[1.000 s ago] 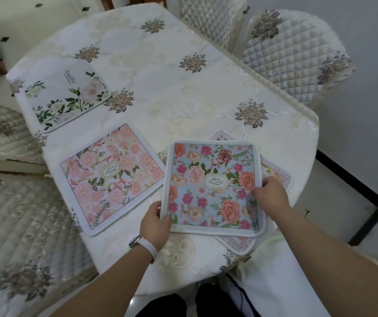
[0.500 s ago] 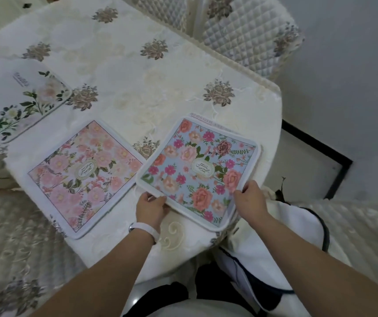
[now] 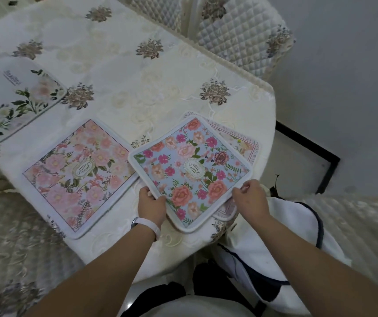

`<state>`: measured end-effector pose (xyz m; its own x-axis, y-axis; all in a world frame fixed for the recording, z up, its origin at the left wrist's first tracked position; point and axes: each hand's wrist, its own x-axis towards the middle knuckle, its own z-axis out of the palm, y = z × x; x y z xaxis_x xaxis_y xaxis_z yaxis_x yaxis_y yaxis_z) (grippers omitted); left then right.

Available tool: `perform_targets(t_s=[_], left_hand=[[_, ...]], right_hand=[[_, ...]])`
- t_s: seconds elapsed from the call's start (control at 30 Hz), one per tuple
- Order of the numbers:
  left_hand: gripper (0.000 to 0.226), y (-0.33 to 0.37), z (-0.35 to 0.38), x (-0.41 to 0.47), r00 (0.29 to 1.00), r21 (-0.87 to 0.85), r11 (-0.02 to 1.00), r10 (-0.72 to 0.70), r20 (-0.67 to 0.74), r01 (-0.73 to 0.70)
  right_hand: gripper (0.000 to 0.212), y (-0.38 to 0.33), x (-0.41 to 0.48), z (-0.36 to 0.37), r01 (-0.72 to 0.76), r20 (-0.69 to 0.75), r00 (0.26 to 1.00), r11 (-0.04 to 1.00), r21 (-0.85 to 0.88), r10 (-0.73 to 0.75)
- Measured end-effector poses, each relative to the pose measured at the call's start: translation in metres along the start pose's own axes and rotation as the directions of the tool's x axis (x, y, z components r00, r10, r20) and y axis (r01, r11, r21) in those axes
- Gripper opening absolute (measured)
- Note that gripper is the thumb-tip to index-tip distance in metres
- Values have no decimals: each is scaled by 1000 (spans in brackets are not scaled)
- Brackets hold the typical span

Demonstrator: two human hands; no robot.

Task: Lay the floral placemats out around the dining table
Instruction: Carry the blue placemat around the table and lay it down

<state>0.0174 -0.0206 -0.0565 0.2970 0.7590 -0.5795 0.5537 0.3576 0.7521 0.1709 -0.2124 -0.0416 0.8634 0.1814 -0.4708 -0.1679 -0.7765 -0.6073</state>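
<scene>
Already two mats lie placed on the worktop point(image 3: 137, 65) — a pink placemat point(image 3: 80, 175) and a white placemat point(image 3: 16, 99) further left. Both hands grip the blue placemat: the left hand point(image 3: 151, 202) pinches its near-left edge, the right hand point(image 3: 249, 197) its near-right edge. The blue placemat point(image 3: 190, 170) sits askew atop a last placemat point(image 3: 240, 143), near the worktop's rim. Dragging it could likely pull the lower mat off the edge — or rumple the tablecloth.

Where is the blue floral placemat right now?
In the head view the blue placemat lies at the table's near right edge, held by the left hand and right hand, atop another placemat, just right of the pink placemat.
</scene>
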Motion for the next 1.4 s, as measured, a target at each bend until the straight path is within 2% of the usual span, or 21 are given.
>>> perform_targets(t_s=[0.1,0.2,0.3,0.37,0.47,0.63,1.03,1.23,1.4], left_hand=[[32,4,-9,9,1000,76,997,2,27,-4],[36,7,-17,18,999,103,995,-20,43,15],[39,11,-21,25,999,122,992,-39,32,35],[36,15,-23,30,998,147,988,-48,27,43],[33,17,-24,37,998,179,982,-61,21,56],[33,14,-20,45,996,172,981,-89,-13,90],[34,37,-27,26,995,66,996,-54,-86,60],[31,39,-77,10,986,27,1000,6,-164,-2],[33,31,-147,-9,970,-91,995,9,-245,-32]], right_hand=[[36,-14,30,-15,56,-30,998,997,-52,-57],[45,-31,59,-19,138,49,990,980,-146,-132],[29,-45,78,-12,215,152,971,949,-230,-183],[32,-53,88,-6,247,187,961,939,-239,-205],[42,-65,99,3,276,215,949,938,-210,-231],[30,-77,105,6,238,295,935,964,-117,-195],[35,-86,91,5,297,258,923,955,-6,-286],[27,-113,48,19,359,274,893,932,44,-357],[21,-147,-5,49,422,316,852,905,58,-417]])
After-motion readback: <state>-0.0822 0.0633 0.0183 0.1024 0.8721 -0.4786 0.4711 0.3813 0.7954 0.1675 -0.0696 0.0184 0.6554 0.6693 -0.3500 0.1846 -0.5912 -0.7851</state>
